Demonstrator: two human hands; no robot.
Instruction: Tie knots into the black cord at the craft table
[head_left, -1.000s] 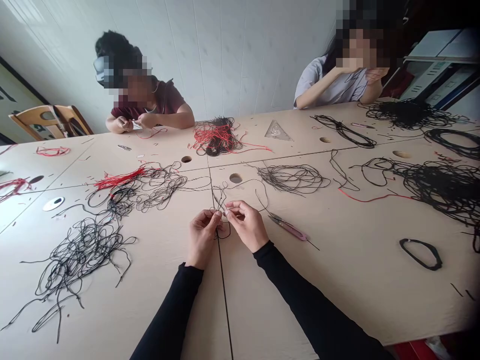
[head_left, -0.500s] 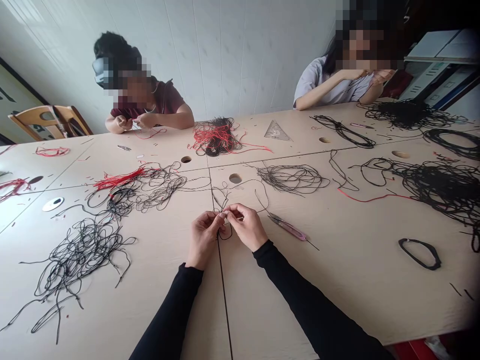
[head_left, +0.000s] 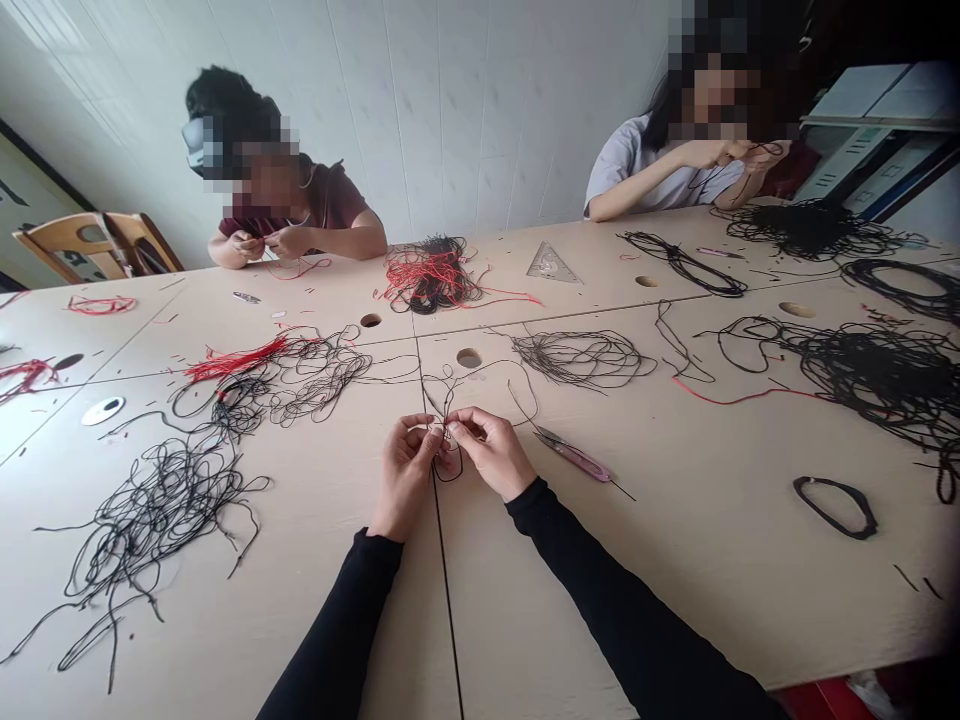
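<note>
My left hand [head_left: 411,462] and my right hand [head_left: 489,450] meet close together over the seam of the table, thumbs and fingertips pinched. Between them they hold a thin black cord [head_left: 448,396], with loops standing up beyond the fingertips and another loop hanging below. Where the cord passes between the fingers is too small to make out. A pair of pink-handled thread snips [head_left: 576,456] lies just right of my right hand. A loose coil of thin black cord [head_left: 583,358] rests beyond that hand.
Tangled black cord [head_left: 161,515] spreads at the left, with a bundle of red cord [head_left: 236,358] behind it. A large black cord pile [head_left: 870,375] and a black cord ring [head_left: 835,508] lie to the right. Two people work across the table; a clear triangle ruler [head_left: 553,262] lies between them.
My hands have drawn slightly apart at the fingertips, and the left fingers have loosened a little around the cord. The person at the far right has raised their hands slightly.
</note>
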